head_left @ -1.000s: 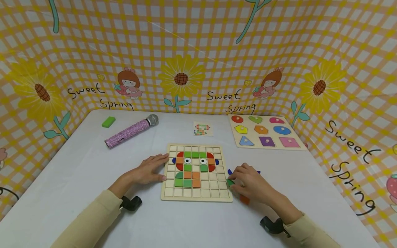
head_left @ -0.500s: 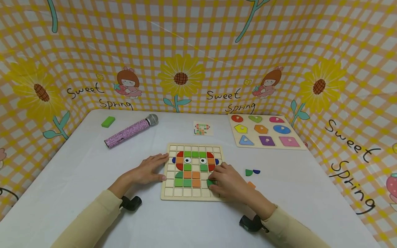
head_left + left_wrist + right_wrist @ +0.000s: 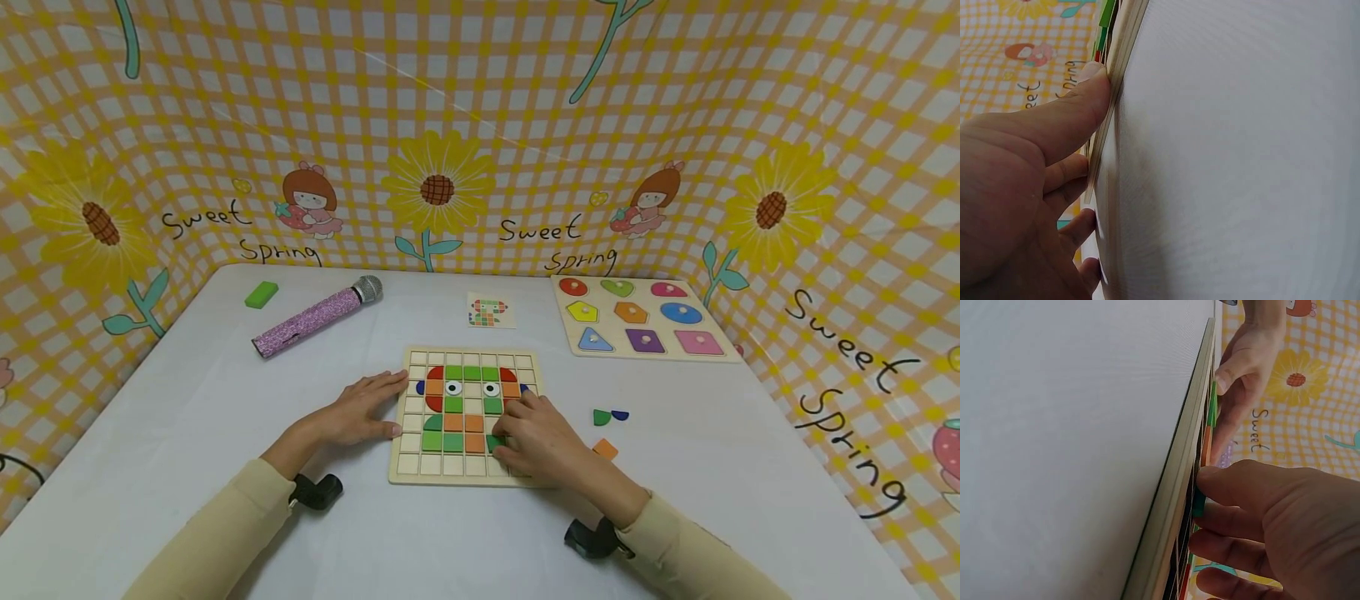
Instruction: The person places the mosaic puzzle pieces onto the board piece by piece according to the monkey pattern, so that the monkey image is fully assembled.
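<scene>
A wooden grid board (image 3: pixel 410 464) lies on the white table, its cells partly filled with red, orange, green and blue tiles and two eye tiles (image 3: pixel 453 388). My right hand (image 3: pixel 535 437) pinches a dark green tile (image 3: pixel 493 443) between thumb and fingers, right at a cell beside the lower orange tile (image 3: pixel 475 443). In the right wrist view the green tile (image 3: pixel 1199 504) shows edge-on at the board's surface. My left hand (image 3: pixel 365 408) rests against the board's left side, fingers extended; the left wrist view shows its thumb (image 3: pixel 1079 112) at the board's edge.
Right of the board lie a green rounded tile (image 3: pixel 602 417), a blue half-round tile (image 3: pixel 620 415) and an orange tile (image 3: pixel 605 449). Behind stand a pattern card (image 3: pixel 491 311), a glittery microphone (image 3: pixel 311 322), a green block (image 3: pixel 262 295) and a knobbed shape puzzle (image 3: pixel 581 296).
My right hand has carried the dark green tile from the table at right onto the board, then slightly left to the cell beside the orange tile. My left hand has stayed in place.
</scene>
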A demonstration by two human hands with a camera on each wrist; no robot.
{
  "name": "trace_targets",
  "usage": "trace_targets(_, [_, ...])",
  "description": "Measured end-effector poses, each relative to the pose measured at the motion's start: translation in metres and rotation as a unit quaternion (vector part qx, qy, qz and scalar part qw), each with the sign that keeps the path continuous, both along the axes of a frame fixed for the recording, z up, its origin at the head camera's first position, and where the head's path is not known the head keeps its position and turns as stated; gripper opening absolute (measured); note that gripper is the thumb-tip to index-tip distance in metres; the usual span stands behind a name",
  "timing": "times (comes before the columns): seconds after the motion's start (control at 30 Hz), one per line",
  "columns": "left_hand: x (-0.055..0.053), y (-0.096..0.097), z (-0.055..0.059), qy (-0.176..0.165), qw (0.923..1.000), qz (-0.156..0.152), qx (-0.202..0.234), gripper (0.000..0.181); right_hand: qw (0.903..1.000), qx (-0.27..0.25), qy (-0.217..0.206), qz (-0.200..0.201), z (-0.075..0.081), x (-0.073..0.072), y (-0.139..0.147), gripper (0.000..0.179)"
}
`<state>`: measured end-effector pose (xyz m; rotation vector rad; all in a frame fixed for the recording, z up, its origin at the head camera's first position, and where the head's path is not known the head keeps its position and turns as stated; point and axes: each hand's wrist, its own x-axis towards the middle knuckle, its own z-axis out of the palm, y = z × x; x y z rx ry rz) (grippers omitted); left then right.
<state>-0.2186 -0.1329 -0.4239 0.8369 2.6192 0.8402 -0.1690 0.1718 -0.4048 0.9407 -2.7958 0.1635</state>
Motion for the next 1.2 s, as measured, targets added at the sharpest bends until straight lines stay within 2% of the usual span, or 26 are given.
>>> trace_targets(0.13, [0.000,0.000,0.000,0.000,1.0000,-0.001,-0.001,0.074,1.0000,0.003,0.002,-0.005,0.000,0.000,-0.001,0.020])
trace_targets(0.37, [-0.001,0.000,0.000,0.003,1.0000,-0.004,0.002,0.074,0.9996,0.008,-0.019,-0.017,0.000,0.001,-0.002,0.029])
trace_targets(0.53, [0.000,0.000,-0.001,-0.001,1.0000,-0.003,0.000,0.074,0.9989,-0.015,-0.027,-0.035,0.002,0.002,0.004,0.028])
trace_targets(0.73, [-0.001,0.000,0.000,-0.002,1.0000,-0.001,0.000,0.074,0.9962,-0.043,-0.039,-0.065,0.007,-0.001,0.031,0.028])
trace_targets(0.9, [-0.001,0.000,0.000,-0.001,1.0000,0.000,-0.001,0.075,0.9943,-0.048,-0.052,-0.080,0.011,0.002,0.061,0.030])
trace_targets(1.2, [0.000,0.000,0.001,0.000,1.0000,-0.002,-0.002,0.075,0.9955,-0.056,-0.069,-0.035,0.008,0.020,0.103,0.028])
